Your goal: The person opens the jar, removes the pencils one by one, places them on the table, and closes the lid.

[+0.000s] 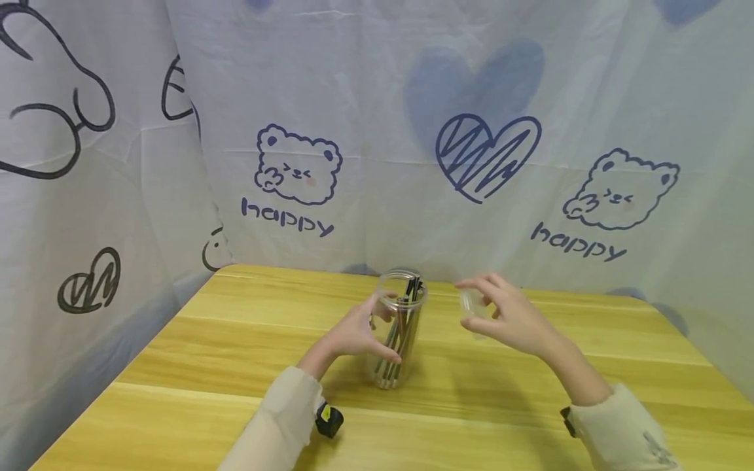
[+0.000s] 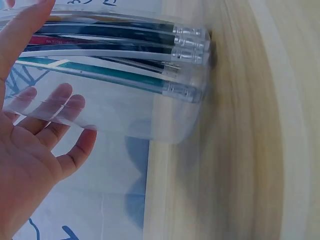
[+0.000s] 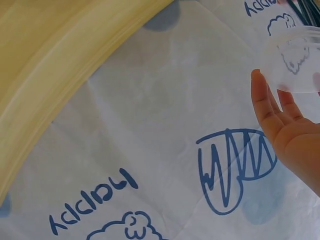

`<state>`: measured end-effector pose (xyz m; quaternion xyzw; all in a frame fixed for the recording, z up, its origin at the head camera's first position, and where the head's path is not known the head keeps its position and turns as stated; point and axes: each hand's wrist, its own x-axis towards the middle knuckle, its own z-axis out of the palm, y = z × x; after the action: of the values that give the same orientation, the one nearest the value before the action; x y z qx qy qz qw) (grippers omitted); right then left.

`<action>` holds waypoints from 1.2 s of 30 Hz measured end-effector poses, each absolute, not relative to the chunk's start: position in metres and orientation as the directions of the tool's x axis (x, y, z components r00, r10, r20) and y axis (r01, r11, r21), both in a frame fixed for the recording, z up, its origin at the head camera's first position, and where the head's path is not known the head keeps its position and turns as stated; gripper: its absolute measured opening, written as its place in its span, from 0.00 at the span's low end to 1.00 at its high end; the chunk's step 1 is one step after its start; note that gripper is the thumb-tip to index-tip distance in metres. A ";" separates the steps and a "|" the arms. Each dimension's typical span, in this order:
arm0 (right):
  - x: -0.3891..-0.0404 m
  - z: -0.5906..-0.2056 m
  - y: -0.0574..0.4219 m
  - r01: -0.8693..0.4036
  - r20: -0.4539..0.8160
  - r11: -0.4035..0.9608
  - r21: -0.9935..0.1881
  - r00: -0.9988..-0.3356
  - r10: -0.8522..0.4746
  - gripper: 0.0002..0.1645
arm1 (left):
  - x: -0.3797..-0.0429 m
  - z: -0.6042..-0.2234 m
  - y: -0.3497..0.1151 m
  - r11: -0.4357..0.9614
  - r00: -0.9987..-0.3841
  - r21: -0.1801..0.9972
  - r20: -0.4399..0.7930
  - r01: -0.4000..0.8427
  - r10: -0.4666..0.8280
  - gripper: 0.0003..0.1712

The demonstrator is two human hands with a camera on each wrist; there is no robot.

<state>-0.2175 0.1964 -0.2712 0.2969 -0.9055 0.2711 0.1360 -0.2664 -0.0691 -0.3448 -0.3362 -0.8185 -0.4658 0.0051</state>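
A tall clear plastic jar [image 1: 419,320] stands on the table and holds several pencils [image 2: 120,79], leaning together with their metal-ended tips at the bottom. Around its side curves my left hand [image 1: 352,332], thumb in front and fingers behind the clear wall. The jar's mouth is uncovered. To the right of the jar, my right hand [image 1: 514,315] pinches a round, see-through lid [image 3: 285,62] by its edge between thumb and fingers. That lid is held up on its side above the tabletop, apart from the jar.
The wood-grain table [image 1: 235,366] reaches back to a white cloth [image 1: 383,216] printed with hearts, bears and the word happy. Another cloth side hangs at the left. A black strap device [image 1: 328,420] sits at the left cuff.
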 end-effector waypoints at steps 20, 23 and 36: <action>-0.223 -0.296 0.214 -0.517 0.379 0.655 -0.551 -0.854 -0.356 0.28 | -0.268 -0.348 -0.075 0.319 -0.765 0.764 0.331 0.561 0.552 0.68; -0.224 -0.300 0.216 -0.509 0.378 0.642 -0.572 -0.859 -0.345 0.28 | -0.268 -0.347 -0.077 0.298 -0.766 0.784 0.320 0.544 0.557 0.61; -0.235 -0.320 0.228 -0.445 0.367 0.698 -0.561 -0.890 -0.273 0.28 | -0.244 -0.318 -0.082 0.228 -0.739 0.810 0.327 0.540 0.589 0.43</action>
<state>-0.2348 0.2281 -0.3201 0.1966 -0.9124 0.3351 0.1287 -0.2444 -0.0816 -0.3176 -0.3605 -0.7832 -0.5061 -0.0240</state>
